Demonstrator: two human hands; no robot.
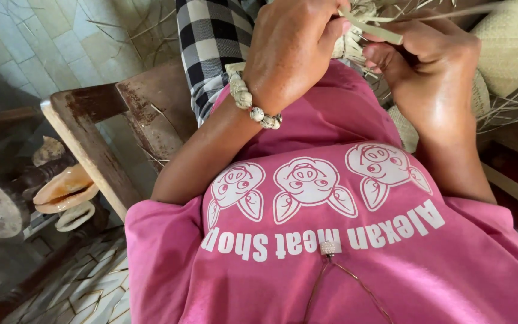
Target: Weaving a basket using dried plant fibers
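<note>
A pale flat strip point(379, 29) of dried leaf runs slantwise at the top of the view, just above the person's lap, with its near end over a small woven bundle point(350, 42) of the same stuff. Both hands meet on it. The left hand point(292, 51) is curled knuckles-up, fingers folded down tight over the bundle and the strip's near end; its wrist, with a bead bracelet point(253, 105), bends back toward the body and the forearm slants down to the left. The right hand point(430, 66) lies palm inward, thumb and fingers pinched on the strip further along, its forearm coming down along the right side.

Loose thin strands point(505, 111) fan out past the right hand, and a woven mat-like piece point(514, 42) fills the top right corner, so that side is crowded. The pink shirt point(343, 252) fills the foreground under both arms. To the left, a wooden bench edge point(91, 150) stands beside the left elbow, with a checked cloth point(211, 42) over the knee above it. Beyond the bench lie tiled floor point(31, 42) and sandals point(67, 192).
</note>
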